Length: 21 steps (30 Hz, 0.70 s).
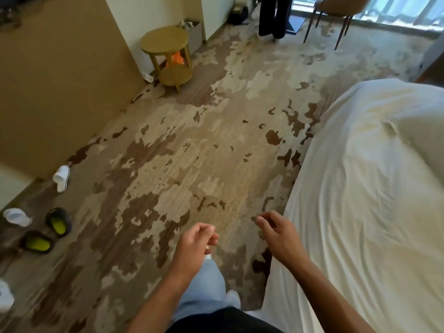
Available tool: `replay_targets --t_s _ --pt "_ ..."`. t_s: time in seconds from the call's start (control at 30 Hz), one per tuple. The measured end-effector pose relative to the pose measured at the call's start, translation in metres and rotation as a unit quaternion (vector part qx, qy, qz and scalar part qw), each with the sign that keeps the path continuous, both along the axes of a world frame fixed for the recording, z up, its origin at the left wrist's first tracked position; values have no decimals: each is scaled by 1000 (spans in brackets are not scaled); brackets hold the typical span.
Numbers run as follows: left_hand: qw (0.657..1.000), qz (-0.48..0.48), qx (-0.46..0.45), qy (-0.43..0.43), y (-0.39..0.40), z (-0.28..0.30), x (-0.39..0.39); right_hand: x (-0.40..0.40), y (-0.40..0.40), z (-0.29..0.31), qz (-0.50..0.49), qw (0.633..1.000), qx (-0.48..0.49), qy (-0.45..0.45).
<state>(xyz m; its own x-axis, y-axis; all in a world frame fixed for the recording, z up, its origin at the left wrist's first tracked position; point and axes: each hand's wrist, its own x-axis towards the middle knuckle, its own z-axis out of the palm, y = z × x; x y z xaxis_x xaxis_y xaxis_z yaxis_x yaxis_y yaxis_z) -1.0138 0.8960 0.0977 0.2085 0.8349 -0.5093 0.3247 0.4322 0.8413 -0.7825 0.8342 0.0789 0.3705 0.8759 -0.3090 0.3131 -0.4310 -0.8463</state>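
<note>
Approach step: your left hand [195, 246] and right hand [276, 234] hang loosely curled, empty; next probably grasp bed sheet [360, 188].

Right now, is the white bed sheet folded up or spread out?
Spread out. The white bed sheet lies wide, wrinkled, its edge draping down toward the carpet.

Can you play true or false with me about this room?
The right hand holds nothing. True.
The bed has a blue sheet. False: it is white.
The round table stands by the wall. True.
The orange thing lies on the tabletop. False: it is under the top.
The black-and-green shoes sit on the bed. False: they are on the carpet.
</note>
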Motion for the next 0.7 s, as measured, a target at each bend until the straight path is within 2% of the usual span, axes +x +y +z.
replay_targets --t_s 0.17,0.3,0.47,0.7 --pt "1000 -13 -22 7 130 -19 50 59 132 3 -29 999 18 -25" --pt "998 -49 -40 -5 245 -20 122 113 211 13 -72 997 -14 -27" --pt "983 -180 -38 -16 362 -2 244 180 273 21 -166 984 -52 -28" --pt "937 -343 -11 -63 469 26 440 296 342 13 -323 943 -72 -38"
